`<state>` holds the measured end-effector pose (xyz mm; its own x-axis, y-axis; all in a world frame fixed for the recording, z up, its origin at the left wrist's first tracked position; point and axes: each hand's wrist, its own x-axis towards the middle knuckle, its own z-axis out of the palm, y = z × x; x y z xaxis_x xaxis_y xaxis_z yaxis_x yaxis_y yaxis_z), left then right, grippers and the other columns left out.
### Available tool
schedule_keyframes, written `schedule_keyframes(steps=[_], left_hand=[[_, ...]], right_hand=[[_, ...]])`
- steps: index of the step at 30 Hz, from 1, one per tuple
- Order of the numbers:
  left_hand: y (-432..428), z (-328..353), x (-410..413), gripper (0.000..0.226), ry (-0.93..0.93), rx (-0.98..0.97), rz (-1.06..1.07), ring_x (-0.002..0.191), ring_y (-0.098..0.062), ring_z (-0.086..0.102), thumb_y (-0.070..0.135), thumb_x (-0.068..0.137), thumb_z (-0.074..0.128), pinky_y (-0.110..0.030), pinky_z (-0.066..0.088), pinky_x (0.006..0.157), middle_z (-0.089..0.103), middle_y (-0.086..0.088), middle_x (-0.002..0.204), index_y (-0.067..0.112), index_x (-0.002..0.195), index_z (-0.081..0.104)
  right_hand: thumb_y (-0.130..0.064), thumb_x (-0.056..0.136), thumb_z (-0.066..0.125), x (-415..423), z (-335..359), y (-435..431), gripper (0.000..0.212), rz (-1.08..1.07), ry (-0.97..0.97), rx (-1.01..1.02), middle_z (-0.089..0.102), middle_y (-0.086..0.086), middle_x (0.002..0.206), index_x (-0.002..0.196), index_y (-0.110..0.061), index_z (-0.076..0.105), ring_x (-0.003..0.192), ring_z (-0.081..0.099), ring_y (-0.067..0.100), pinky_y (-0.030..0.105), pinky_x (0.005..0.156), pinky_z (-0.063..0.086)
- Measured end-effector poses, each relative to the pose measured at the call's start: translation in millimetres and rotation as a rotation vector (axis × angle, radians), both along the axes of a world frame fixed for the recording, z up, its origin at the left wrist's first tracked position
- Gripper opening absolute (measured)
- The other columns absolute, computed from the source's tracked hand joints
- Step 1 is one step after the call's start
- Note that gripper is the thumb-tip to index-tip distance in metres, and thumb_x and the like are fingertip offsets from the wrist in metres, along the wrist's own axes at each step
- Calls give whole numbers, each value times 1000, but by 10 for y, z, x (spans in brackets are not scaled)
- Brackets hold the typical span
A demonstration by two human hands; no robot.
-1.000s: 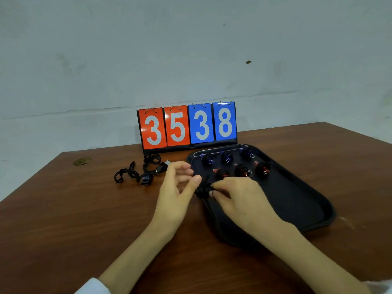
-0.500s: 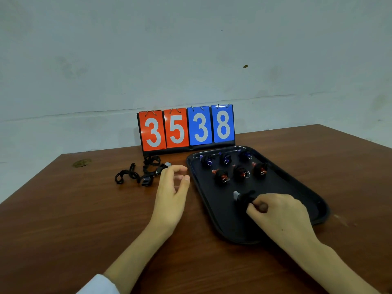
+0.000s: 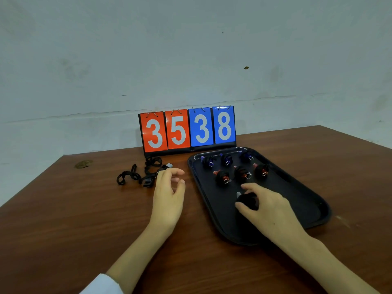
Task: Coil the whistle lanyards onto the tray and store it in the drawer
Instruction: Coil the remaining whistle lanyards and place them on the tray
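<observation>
R hand (image 3: 269,209) grip pinches a coiled whistle (image 3: 247,200) at tray (image 3: 301,219) centre, 6 o'clock of two coiled rows. Set it flat w/ coil tucked, then let go. L hand (image 3: 169,194) open, empty; loose lanyards (image 3: 137,174) on counter (image 3: 84,219) at its 11 o'clock.

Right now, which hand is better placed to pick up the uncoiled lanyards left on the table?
Left. The left hand is empty beside the loose lanyards, while the right hand is setting a coiled whistle on the tray.

Dim, soft light; wide-angle edge distortion
</observation>
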<state>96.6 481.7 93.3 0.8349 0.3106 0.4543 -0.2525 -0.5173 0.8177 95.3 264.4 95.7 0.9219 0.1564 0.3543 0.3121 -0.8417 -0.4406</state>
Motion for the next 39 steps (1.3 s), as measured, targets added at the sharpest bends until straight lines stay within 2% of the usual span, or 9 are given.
schedule_keyframes(steps=[7, 10, 14, 19, 23, 26, 31, 36, 39], left_hand=[[40, -4, 33, 21, -7, -23, 58, 97, 0, 51, 8, 93, 50, -12, 40, 74, 48, 10, 114, 25, 105, 54], [174, 51, 62, 26, -35, -125, 184, 94, -5, 55, 4, 92, 49, -25, 49, 83, 50, 9, 111, 27, 103, 53], [501, 47, 133, 32, -2, -236, 449, 100, -14, 54, -7, 89, 47, -29, 48, 87, 49, 0, 113, 16, 111, 53], [698, -56, 197, 36, 74, -329, 571, 100, -17, 52, -12, 85, 45, -31, 47, 86, 53, -10, 118, 9, 112, 54], [751, -82, 219, 35, 86, -356, 567, 98, -16, 51, -12, 84, 44, -30, 45, 85, 54, -11, 118, 9, 110, 54], [754, -93, 244, 33, 82, -350, 559, 98, -15, 51, -12, 83, 45, -31, 46, 84, 52, -8, 116, 12, 105, 53], [753, -105, 282, 30, 58, -352, 522, 94, -14, 50, -11, 84, 45, -26, 42, 78, 48, -4, 110, 14, 99, 51], [742, -110, 285, 40, 78, -194, 320, 106, -14, 48, -15, 81, 43, -27, 43, 86, 46, 1, 112, 16, 99, 60], [733, -124, 280, 49, 134, -49, 160, 121, -16, 43, -18, 77, 46, -29, 39, 98, 49, 2, 120, 20, 101, 67]], right_hand=[[-52, 79, 63, -29, -3, -43, 56, 6, -28, -13, 60, -17, 116, 129, -33, 48, 101, 58, 3, 18, 81, 45], [-52, 82, 58, -57, 240, 27, 53, -9, -118, 56, 59, -16, 119, 129, -29, 50, 105, 55, 3, 21, 84, 42], [-40, 88, 56, 98, 669, 507, 32, 249, 59, 8, 63, -12, 108, 117, -27, 58, 95, 55, 0, 19, 86, 45], [-28, 86, 63, 510, 645, 1515, 42, 507, 245, -201, 59, 5, 121, 124, -12, 54, 105, 58, 18, 30, 90, 48], [-21, 83, 67, 780, 456, 2089, 52, 493, 203, -243, 48, 13, 128, 129, -9, 45, 108, 53, 29, 40, 92, 48], [-32, 84, 64, 919, 301, 2327, 49, 443, 225, -317, 47, 14, 127, 124, -9, 47, 113, 48, 31, 48, 101, 37], [-23, 86, 61, 957, 171, 2423, 28, 363, 157, -245, 55, 12, 116, 109, -8, 57, 103, 54, 27, 41, 94, 39], [-9, 80, 67, 827, 383, 2149, 61, 422, 155, -152, 39, 13, 130, 134, -12, 37, 109, 53, 32, 37, 92, 48], [-3, 79, 66, 737, 594, 1859, 54, 431, 195, -144, 49, 9, 125, 127, -13, 44, 107, 54, 24, 30, 86, 51]])
